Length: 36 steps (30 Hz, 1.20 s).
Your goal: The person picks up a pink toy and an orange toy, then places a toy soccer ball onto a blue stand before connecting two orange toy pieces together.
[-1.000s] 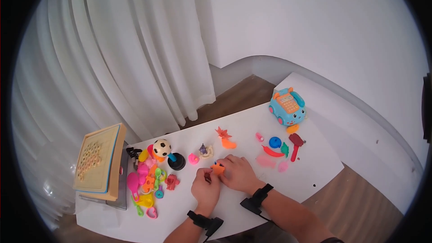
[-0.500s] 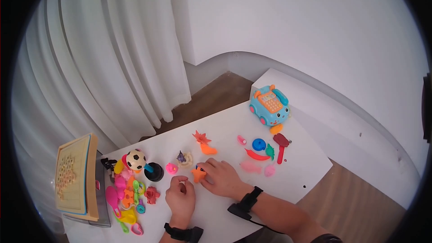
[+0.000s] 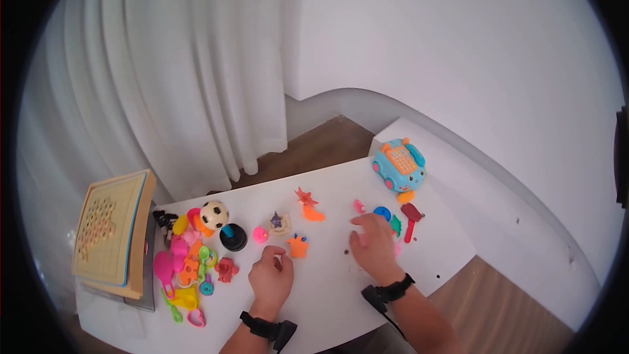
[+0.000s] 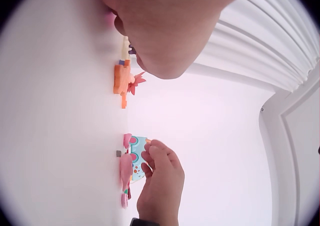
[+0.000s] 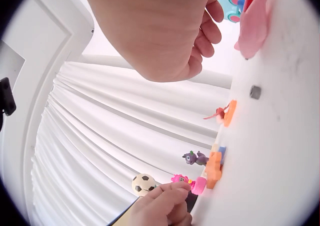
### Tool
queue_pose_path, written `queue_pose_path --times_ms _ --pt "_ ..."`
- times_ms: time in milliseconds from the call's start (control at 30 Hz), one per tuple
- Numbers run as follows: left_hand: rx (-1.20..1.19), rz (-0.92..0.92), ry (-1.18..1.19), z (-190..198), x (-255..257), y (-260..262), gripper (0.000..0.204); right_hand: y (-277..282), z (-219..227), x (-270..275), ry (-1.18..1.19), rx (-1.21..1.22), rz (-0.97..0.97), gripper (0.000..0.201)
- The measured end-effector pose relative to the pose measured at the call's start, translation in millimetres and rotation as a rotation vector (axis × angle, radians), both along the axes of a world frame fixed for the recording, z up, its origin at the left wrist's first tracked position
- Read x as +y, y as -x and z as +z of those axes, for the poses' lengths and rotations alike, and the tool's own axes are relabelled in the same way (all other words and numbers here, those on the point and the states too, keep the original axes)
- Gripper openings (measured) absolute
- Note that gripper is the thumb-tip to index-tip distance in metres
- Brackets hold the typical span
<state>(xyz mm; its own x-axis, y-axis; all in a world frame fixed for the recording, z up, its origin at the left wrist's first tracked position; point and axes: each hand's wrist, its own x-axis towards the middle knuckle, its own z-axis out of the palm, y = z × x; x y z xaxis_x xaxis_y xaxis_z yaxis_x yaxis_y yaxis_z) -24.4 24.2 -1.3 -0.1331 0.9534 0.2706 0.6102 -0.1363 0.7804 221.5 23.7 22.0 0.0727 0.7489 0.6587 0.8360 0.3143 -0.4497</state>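
Note:
My left hand rests near the table's front, its fingers loosely curled and holding nothing. Just beyond its fingertips lies an orange toy piece with blue on top, which also shows in the left wrist view as a flat orange piece. Over on the right, my right hand hovers above the table with relaxed, bent fingers and nothing in them. Beneath and beside it is a pink fish-shaped toy, mostly covered by the hand in the head view. A small dark grey bit lies near the fish.
Around the right hand are a blue round toy, a green toy and a red mallet-like toy. A toy phone stands behind. At left sit a soccer ball toy, mixed plastic toys and a tilted game board.
My right hand has let go of the orange piece, leaving it on the table, and moved right over the pink toys. The left hand has drawn slightly back from the piece.

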Motion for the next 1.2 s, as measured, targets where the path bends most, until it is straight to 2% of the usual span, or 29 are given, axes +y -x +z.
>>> queue_pose_path --times_ms 33,167,200,367,433,567,733,867,900,933,967,1000,1033,1067,1100,1133,1167,1200 --pt "0.014 -0.007 -0.017 -2 1 0 0.008 -8 -1 -5 -0.002 -0.039 -0.062 0.027" --pt "0.006 -0.019 0.005 1 -2 0 0.009 -36 -3 -7 0.014 -0.115 -0.074 0.027" --pt "0.0 -0.017 0.003 2 -2 0 0.009 -40 -2 -4 0.025 -0.12 -0.136 0.028" --pt "0.015 -0.007 0.035 3 -1 0 0.009 -41 -13 26 0.114 -0.1 -0.291 0.032" --pt "0.026 -0.013 0.023 3 -1 0 0.009 -35 -20 40 0.089 -0.235 -0.316 0.037" --pt "0.021 -0.015 0.009 0 0 1 0.01 -19 -19 58 0.12 -0.282 -0.323 0.035" --pt "0.023 -0.01 -0.006 0 -1 0 0.01 -8 -9 66 0.402 -0.331 -0.295 0.023" --pt "0.023 -0.028 0.0 1 -1 0 0.011 21 6 46 0.258 -0.389 -0.167 0.018" --pt "0.026 -0.028 0.006 2 -2 1 0.011 34 20 39 0.273 -0.242 -0.021 0.018" --pt "-0.001 -0.061 0.014 3 -3 1 0.02 45 30 32 0.286 -0.093 0.122 0.018" --pt "-0.027 -0.094 0.02 5 -4 1 0.028 57 33 26 0.29 -0.088 0.122 0.018" --pt "-0.022 -0.093 0.022 10 -7 1 0.028 70 34 20 0.474 0.39 0.31 0.019" --pt "-0.103 -0.189 0.009 18 -11 1 0.041 78 35 15 0.645 0.874 0.497 0.02" --pt "-0.183 -0.282 -0.005 23 -14 1 0.055 82 37 10 0.649 0.878 0.507 0.02" --pt "-0.178 -0.27 -0.004 23 -14 2 0.055 85 38 5 0.743 1.019 0.587 0.022" --pt "-0.219 -0.325 -0.054 24 -14 3 0.065 88 38 4 0.84 1.157 0.664 0.025" --pt "-0.261 -0.381 -0.102 23 -15 3 0.075 88 37 6 0.849 1.155 0.67 0.025" --pt "-0.264 -0.373 -0.1 24 -15 4 0.075 87 37 8 0.857 1.23 0.708 0.027"
